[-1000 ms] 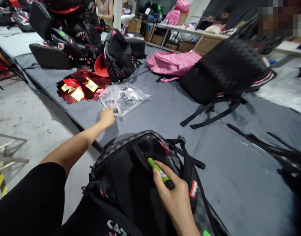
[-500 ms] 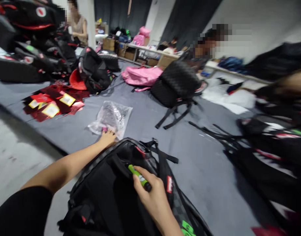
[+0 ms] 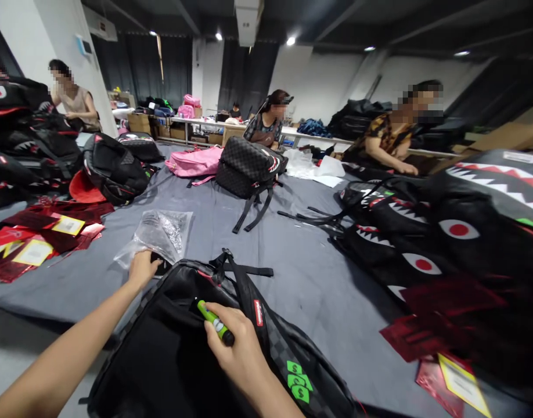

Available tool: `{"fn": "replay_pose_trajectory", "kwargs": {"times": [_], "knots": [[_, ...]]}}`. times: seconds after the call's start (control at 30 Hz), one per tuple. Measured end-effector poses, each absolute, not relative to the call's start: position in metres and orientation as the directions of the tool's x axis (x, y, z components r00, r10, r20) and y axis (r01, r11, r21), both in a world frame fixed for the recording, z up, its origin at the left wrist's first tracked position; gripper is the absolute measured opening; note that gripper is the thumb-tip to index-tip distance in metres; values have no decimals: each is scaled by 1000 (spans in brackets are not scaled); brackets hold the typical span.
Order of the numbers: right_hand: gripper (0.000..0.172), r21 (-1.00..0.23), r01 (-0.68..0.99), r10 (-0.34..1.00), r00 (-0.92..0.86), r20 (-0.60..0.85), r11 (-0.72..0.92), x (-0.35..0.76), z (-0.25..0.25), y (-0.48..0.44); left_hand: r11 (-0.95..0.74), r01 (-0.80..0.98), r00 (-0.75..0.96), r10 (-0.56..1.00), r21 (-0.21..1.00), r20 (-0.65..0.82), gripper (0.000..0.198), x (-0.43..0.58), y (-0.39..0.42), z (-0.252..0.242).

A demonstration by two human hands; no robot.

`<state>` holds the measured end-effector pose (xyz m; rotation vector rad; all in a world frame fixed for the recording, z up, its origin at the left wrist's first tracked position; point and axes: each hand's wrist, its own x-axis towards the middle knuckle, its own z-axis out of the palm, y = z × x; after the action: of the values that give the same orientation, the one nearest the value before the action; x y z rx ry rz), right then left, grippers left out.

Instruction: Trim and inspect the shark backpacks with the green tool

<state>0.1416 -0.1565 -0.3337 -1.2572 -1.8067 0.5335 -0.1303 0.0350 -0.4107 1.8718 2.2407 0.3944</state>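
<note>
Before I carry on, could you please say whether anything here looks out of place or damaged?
Nothing looks damaged or spilled around the black backpack under the right hand. The untidiest spot is the heap of red packets at the left, overlapping at odd angles, perhaps ordinary clutter.

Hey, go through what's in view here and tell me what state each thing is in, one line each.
Green marker, held; cap on or off unclear.
Right hand, closed around the marker.
Left hand, at the plastic bag; grip unclear.
Plastic bag, crumpled, lying on the table.
Near backpack, under the right hand; zipper state unclear.
Pink bag, lying down.
Red tags, loosely heaped.
Ceiling light, lit.
</note>
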Motion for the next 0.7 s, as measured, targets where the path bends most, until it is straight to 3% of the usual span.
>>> {"fn": "replay_pose_trajectory", "kwargs": {"times": [0.13,0.27,0.37,0.47,0.53,0.6,0.63,0.7], "knots": [[31,-771,485,906,-129,403,412,143,-333,-160,226,860,-250,968,457,-8,26,-144,44,-405],[30,-817,404,909,-118,400,412,147,-333,-162,177,780,-246,969,600,35,25,-149,39,-400],[25,-832,317,885,-58,461,454,157,-327,-169,87,746,-249,956,661,155,19,-150,20,-393],[17,-832,245,845,78,529,498,170,-317,-179,-35,750,-281,887,661,367,22,-149,-12,-377],[13,-871,187,851,196,486,455,174,-311,-181,-129,763,-281,816,633,505,26,-144,-37,-358],[17,-945,82,915,236,328,318,172,-308,-178,-303,776,-188,727,554,661,21,-131,-62,-337],[22,-974,13,953,206,222,225,167,-307,-175,-436,771,-79,656,463,751,15,-122,-75,-326],[36,-992,-118,998,54,38,44,155,-305,-169,-719,675,230,418,165,879,17,-101,-98,-307]]}}
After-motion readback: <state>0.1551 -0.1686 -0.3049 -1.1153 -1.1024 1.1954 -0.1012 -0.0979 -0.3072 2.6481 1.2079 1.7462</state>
